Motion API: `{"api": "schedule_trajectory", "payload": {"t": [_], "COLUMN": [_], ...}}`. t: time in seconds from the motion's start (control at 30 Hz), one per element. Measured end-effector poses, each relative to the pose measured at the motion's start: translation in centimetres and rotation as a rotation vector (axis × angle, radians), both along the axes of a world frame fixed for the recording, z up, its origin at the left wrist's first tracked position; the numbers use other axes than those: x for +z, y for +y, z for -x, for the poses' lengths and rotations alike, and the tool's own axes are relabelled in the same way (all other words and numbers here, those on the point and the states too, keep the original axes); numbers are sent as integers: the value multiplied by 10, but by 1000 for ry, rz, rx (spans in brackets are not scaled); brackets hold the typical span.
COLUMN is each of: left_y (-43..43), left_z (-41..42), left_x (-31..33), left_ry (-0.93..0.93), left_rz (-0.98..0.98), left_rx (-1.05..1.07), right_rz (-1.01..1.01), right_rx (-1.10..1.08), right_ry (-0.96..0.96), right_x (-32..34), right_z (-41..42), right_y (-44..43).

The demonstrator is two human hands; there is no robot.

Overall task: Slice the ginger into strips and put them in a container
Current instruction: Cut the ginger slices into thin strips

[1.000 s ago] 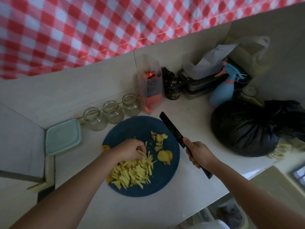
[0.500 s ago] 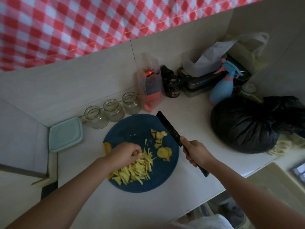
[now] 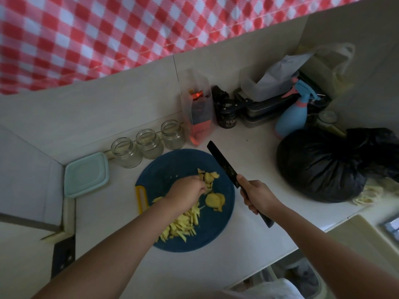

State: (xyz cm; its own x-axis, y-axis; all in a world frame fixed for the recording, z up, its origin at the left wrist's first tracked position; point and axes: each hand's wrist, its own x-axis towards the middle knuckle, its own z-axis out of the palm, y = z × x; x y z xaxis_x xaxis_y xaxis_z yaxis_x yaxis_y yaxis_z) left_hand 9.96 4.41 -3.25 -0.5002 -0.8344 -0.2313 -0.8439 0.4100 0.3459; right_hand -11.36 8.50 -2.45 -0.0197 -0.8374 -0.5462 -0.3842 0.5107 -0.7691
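Red-and-white checks on the cloth (image 3: 108,35). Dark blue board (image 3: 172,165), pale yellow ginger strips (image 3: 183,223), black knife (image 3: 220,162), black bag (image 3: 319,167), perhaps mint-green container (image 3: 86,175) in the dim light.

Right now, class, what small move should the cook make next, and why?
Probably steady the uncut slices flat under the left hand and lower the knife onto them: the right hand holds its blade clear of the ginger, and those slices lie apart from the strip pile.
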Motion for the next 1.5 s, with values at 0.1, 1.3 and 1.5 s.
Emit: {"api": "schedule_trajectory", "payload": {"t": [0.1,1.3,1.5], "left_y": [-6,21,23], "left_z": [22,55,62], "left_x": [-5,-45,-45], "left_ry": [-13,144,168], "left_rz": [-35,38,45], "left_rx": [-41,208,372], "right_rz": [-10,-75,-75], "right_rx": [-12,-149,-122], "right_ry": [-3,-86,-46], "right_x": [-2,-26,-29], "right_z": [3,17,13], "right_y": [4,25,25]}}
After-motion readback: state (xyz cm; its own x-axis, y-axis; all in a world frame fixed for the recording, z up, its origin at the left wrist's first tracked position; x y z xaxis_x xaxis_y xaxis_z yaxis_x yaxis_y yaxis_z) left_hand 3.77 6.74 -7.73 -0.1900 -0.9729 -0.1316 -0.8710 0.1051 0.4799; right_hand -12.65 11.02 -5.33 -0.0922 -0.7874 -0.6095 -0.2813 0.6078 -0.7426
